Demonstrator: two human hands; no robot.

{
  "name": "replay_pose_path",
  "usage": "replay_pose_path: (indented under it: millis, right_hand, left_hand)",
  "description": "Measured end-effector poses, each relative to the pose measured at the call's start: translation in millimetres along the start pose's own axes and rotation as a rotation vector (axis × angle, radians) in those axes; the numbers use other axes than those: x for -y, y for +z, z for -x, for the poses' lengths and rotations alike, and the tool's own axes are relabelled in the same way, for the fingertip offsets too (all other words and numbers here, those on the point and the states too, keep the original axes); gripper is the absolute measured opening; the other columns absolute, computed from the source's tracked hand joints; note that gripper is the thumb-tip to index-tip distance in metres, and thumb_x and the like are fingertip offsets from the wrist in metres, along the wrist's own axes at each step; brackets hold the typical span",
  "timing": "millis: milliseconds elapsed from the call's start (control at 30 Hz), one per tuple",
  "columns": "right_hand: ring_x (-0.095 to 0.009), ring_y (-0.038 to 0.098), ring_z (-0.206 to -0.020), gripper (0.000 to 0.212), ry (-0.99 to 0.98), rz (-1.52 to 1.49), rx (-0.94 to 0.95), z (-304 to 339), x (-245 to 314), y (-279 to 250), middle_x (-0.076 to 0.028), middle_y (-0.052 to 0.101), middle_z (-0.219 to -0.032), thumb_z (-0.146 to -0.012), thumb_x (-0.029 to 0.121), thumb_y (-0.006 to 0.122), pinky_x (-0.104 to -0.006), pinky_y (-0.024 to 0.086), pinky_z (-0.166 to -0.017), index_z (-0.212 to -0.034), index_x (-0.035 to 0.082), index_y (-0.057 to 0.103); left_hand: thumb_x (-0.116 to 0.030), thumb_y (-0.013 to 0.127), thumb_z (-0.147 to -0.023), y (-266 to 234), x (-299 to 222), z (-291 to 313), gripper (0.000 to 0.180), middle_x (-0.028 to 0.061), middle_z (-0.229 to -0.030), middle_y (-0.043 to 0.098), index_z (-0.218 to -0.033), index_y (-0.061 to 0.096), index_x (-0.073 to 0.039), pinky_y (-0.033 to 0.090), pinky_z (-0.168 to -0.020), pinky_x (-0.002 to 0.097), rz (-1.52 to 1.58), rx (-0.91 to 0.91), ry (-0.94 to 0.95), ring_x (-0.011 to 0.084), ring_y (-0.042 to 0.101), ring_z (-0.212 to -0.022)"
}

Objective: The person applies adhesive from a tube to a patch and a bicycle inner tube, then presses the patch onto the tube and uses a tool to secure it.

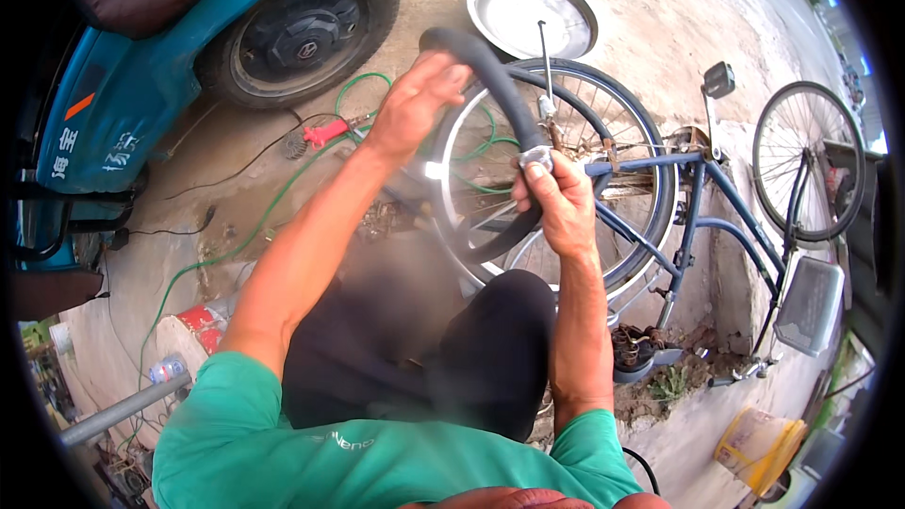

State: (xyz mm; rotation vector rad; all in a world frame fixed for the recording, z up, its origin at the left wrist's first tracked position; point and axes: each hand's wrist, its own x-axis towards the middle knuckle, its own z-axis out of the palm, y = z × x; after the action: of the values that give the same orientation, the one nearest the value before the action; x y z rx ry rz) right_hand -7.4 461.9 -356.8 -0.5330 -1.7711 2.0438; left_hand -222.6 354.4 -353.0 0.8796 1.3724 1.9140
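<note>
A black inner tube (517,104) loops in front of me, partly inflated and curving over the wheel area. My right hand (563,198) grips it, with the thumb pressed by a small silvery-white patch-like piece (535,156) on the tube. At the tube's upper left bend is my left hand (424,99), its fingers smeared by motion, so its hold cannot be made out. Behind lies a blue bicycle frame (698,217) on its side or upturned. Its near wheel (650,132) has spokes and a tyre, and a loose silver rim (436,170) stands left of it.
A shiny metal basin (500,9) lies beyond the wheel. At the left stands a blue vehicle (104,104) with a black wheel (302,47). A green hose (203,264) runs past a red-handled tool (325,132). A yellow bucket (759,448) is at the lower right.
</note>
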Motion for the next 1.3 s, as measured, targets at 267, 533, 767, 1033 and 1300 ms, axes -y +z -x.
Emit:
replay_pose_path:
  millis: [267, 533, 767, 1033, 1300]
  right_hand:
    - [-0.008, 0.059, -0.070, 0.025, -0.278, -0.068, -0.516, 7, 2, -123, -0.002, 0.067, -0.082, -0.104, 0.025, 0.060, -0.0216, 0.047, -0.064, -0.112, 0.002, 0.067]
    - [-0.010, 0.057, -0.069, 0.030, 0.280, 0.415, -0.682, -10, -99, -252, -0.003, 0.066, -0.079, -0.097, 0.030, 0.066, -0.0289, 0.044, -0.063, -0.094, 0.000, 0.068]
    - [-0.030, 0.068, -0.094, 0.037, 0.097, 0.788, -0.842, -10, -108, -242, -0.015, 0.070, -0.101, -0.087, 0.031, 0.075, -0.0430, 0.051, -0.084, -0.106, 0.002, 0.063]
    - [-0.031, 0.055, -0.120, 0.035, -0.445, 1.286, -0.465, -15, -87, -265, -0.008, 0.062, -0.122, -0.079, 0.013, 0.075, -0.0451, 0.043, -0.103, -0.114, 0.017, 0.070]
    - [-0.029, 0.057, -0.114, 0.032, -0.466, 1.489, -0.040, -29, -68, -288, -0.006, 0.066, -0.114, -0.086, 0.027, 0.074, -0.0446, 0.041, -0.101, -0.116, 0.017, 0.072]
  left_hand:
    - [-0.043, 0.065, -0.095, 168, -17, -138, 0.042, 0.0141, -0.129, 0.061, -0.115, 0.074, -0.007, 0.042, -0.106, 0.0359, -0.641, 0.423, 0.487, 0.0249, 0.052, -0.129]
    - [-0.033, 0.067, -0.089, 172, 54, -77, 0.037, 0.0155, -0.106, 0.074, -0.109, 0.074, -0.003, 0.054, -0.089, 0.0371, -0.743, 0.554, -0.104, 0.0252, 0.071, -0.098]
    - [-0.027, 0.065, -0.091, 124, 78, -9, 0.033, 0.0144, -0.107, 0.073, -0.110, 0.073, -0.001, 0.051, -0.095, 0.0368, -0.722, 0.576, -0.168, 0.0240, 0.068, -0.105]
    - [-0.026, 0.066, -0.092, 46, 63, 12, 0.033, 0.0127, -0.106, 0.073, -0.113, 0.071, -0.002, 0.051, -0.091, 0.0343, -0.845, 0.485, -0.319, 0.0197, 0.067, -0.102]
    - [-0.031, 0.067, -0.089, -46, 21, 18, 0.036, 0.0190, -0.104, 0.071, -0.111, 0.070, -0.003, 0.053, -0.085, 0.0442, -1.358, 0.760, -0.501, 0.0334, 0.068, -0.100]
